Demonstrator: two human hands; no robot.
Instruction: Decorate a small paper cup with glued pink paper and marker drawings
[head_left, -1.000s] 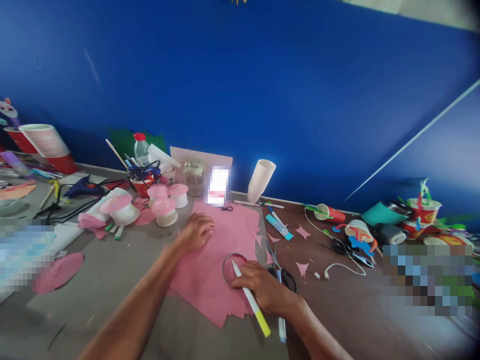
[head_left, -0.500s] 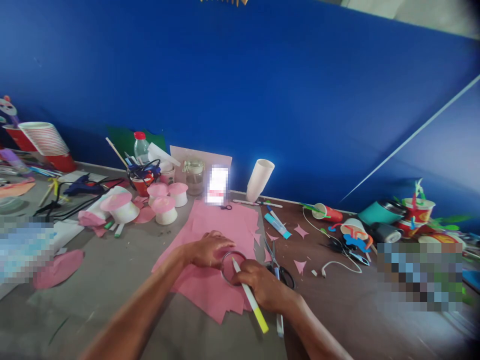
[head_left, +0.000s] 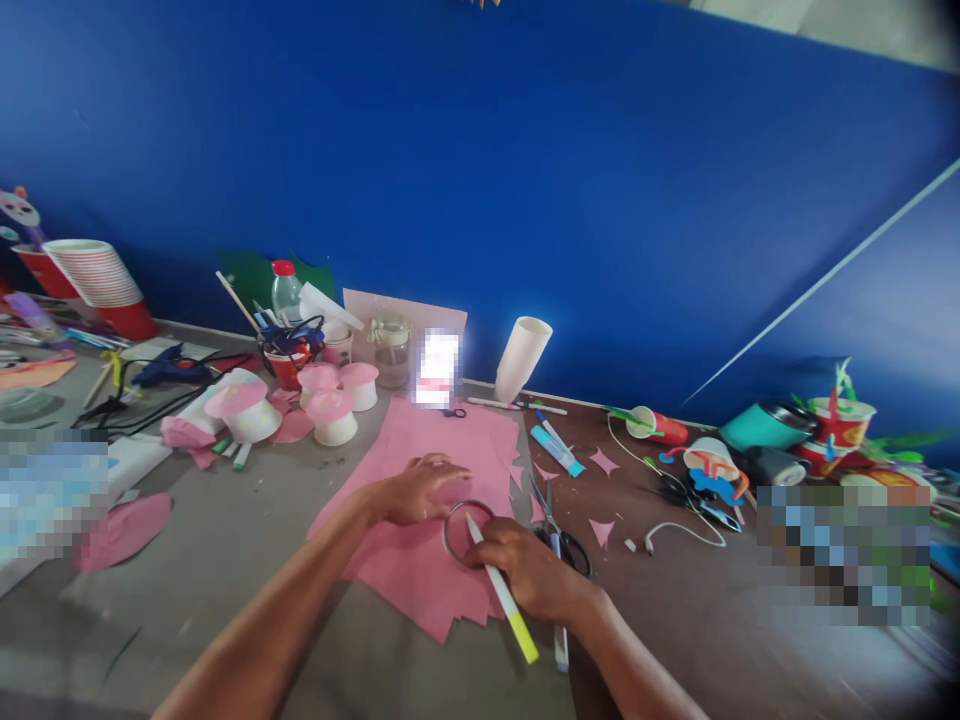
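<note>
A desk carries a pink paper sheet near its middle. The left hand lies flat on the sheet, fingers spread, beside a ring. The right hand grips a white pen, tip inside the ring.

Two hands, one marker, one ring (on pink paper).

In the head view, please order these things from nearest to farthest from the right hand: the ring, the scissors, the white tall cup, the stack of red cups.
From the right hand:
1. Ring: on the pink paper, at the fingertips.
2. Scissors: just beyond the hand, to its right.
3. White tall cup: tilted against the blue wall, behind.
4. Stack of red cups: far left.
</note>
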